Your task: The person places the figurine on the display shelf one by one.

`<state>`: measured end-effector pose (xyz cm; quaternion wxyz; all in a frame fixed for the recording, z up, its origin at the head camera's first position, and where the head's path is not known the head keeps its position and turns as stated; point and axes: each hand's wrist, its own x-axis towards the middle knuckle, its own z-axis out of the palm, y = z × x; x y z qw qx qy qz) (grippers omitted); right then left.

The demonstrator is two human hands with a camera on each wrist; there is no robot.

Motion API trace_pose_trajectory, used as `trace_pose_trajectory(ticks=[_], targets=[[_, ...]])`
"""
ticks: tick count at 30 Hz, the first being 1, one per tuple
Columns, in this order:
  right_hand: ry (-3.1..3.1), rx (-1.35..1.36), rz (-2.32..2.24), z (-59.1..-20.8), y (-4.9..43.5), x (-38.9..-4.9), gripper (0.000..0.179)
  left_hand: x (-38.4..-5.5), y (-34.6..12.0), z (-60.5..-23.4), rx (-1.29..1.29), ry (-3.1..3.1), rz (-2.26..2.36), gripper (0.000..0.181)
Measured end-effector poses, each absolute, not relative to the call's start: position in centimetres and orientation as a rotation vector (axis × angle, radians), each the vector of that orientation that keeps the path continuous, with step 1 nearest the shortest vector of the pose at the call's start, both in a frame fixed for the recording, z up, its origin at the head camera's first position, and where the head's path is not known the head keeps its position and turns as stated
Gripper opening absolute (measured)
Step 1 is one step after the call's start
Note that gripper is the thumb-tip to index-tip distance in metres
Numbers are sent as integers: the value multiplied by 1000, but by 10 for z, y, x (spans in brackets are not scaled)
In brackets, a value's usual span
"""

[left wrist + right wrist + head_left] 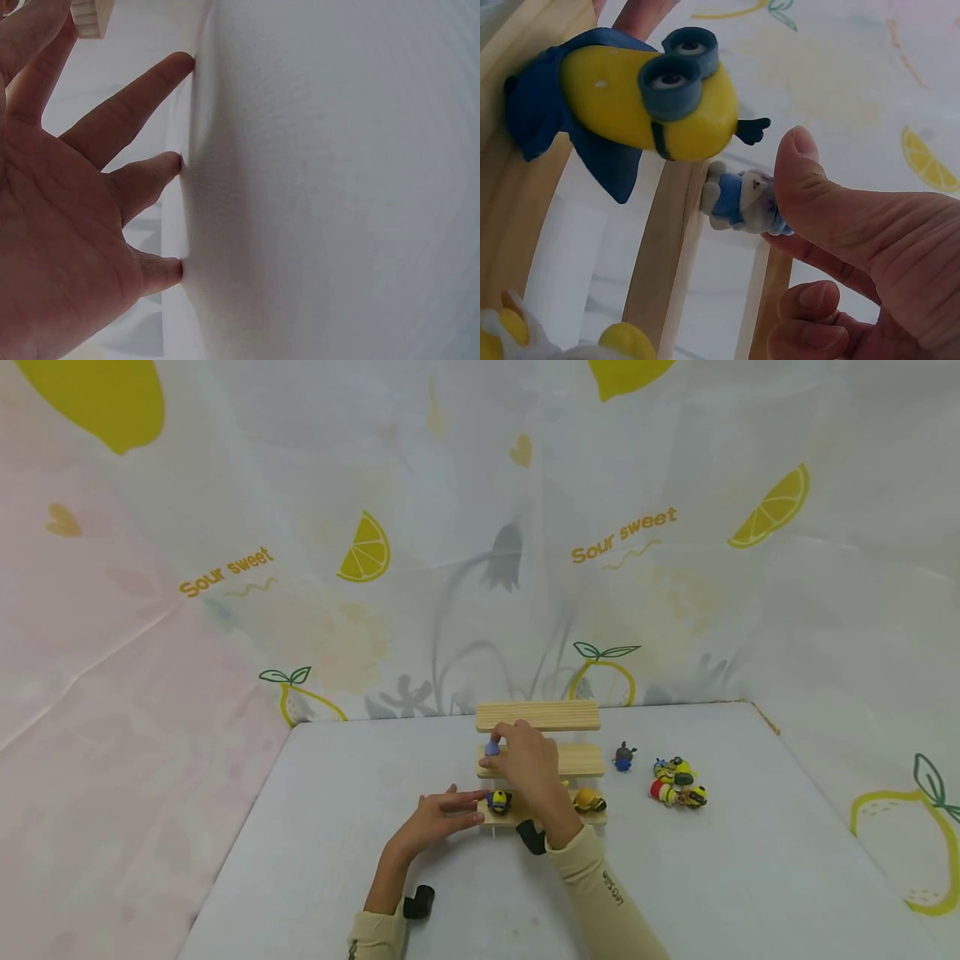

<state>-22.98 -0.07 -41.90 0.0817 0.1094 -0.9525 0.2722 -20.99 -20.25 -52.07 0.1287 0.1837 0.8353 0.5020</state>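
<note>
My right hand pinches a figurine at the left end of the middle shelf; only right wrist shows its blue outfit. Left hand spread wide, fingertips touching desk per left wrist.

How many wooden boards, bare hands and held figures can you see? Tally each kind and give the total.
Boards: 3 (top board, middle board, bottom board)
Hands: 2 (left hand, right hand)
Held figures: 1 (blue-and-white figure)
Total: 6

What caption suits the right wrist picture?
Right hand pinches a small figurine at a wooden shelf, near a goggled yellow figure.
</note>
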Motion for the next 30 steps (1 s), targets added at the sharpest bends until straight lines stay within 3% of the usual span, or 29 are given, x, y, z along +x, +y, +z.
trace_pose_trajectory(ticks=[16,30], targets=[[-2851,329,786,-413,10,-223,44,-208,-200,-519,531,2418,1474,39],[-2828,384,822,-395,63,-211,35,-210,-204,-524,528,2446,1433,41]])
